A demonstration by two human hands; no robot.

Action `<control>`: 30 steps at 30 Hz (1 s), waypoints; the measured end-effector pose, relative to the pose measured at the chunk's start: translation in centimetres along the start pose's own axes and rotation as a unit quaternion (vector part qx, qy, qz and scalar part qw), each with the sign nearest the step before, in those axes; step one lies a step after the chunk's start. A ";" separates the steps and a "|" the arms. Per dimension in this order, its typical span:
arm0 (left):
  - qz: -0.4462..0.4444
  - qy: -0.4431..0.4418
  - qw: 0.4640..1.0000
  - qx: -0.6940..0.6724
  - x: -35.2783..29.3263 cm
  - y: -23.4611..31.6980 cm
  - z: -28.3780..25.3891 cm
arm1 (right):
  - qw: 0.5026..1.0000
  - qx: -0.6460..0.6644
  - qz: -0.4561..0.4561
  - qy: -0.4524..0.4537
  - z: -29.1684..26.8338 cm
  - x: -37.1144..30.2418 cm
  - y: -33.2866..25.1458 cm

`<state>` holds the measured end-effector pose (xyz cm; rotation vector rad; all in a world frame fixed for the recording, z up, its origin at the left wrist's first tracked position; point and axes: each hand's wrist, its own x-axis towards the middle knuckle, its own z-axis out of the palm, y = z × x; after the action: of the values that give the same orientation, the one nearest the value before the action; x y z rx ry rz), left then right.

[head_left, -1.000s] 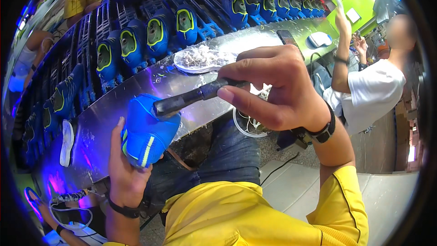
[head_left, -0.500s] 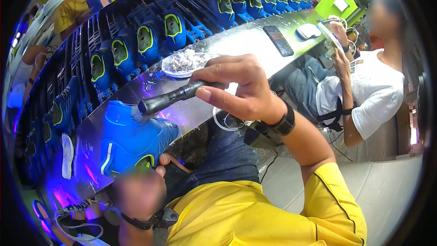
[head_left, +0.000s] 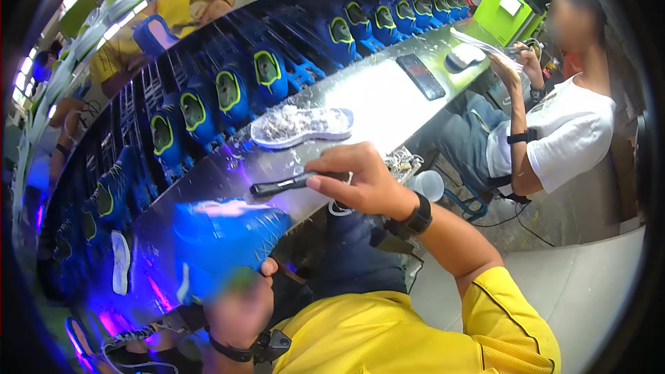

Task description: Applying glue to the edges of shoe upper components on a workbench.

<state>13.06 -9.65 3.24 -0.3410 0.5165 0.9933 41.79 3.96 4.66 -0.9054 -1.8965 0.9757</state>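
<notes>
From the head view I see my left hand point(head_left: 239, 315), blurred, cupped under the blue shoe point(head_left: 222, 239) low on the left. My right hand point(head_left: 364, 183) pinches a dark brush handle point(head_left: 287, 183) just above the shoe, over the metal workbench point(head_left: 374, 97).

Dark phone point(head_left: 420, 76) flat on bench; white sign point(head_left: 514, 3), green wall.
</notes>
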 end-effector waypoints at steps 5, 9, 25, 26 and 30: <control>-0.011 -0.013 0.994 0.104 3.5 3.0 -5.3 | 0.980 0.052 0.188 -0.028 0.4 -0.1 -1.3; 0.044 -0.097 0.978 0.182 6.9 4.7 -5.2 | 0.979 -0.088 0.182 0.023 0.3 -0.3 -0.5; 0.332 0.103 0.347 0.871 37.4 9.1 26.8 | 0.909 0.152 0.276 0.271 -7.9 -8.1 -0.8; 0.363 0.112 0.271 0.885 40.7 8.8 27.6 | 0.898 0.163 0.293 0.283 -8.0 -8.3 -1.6; 0.272 0.131 0.228 0.926 49.6 10.4 26.1 | 0.896 0.153 0.324 0.263 -7.4 -9.1 -2.1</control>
<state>32.68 43.47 -3.14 2.0913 1.8168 0.2465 51.67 -2.53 6.30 -1.4699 -0.9517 1.2066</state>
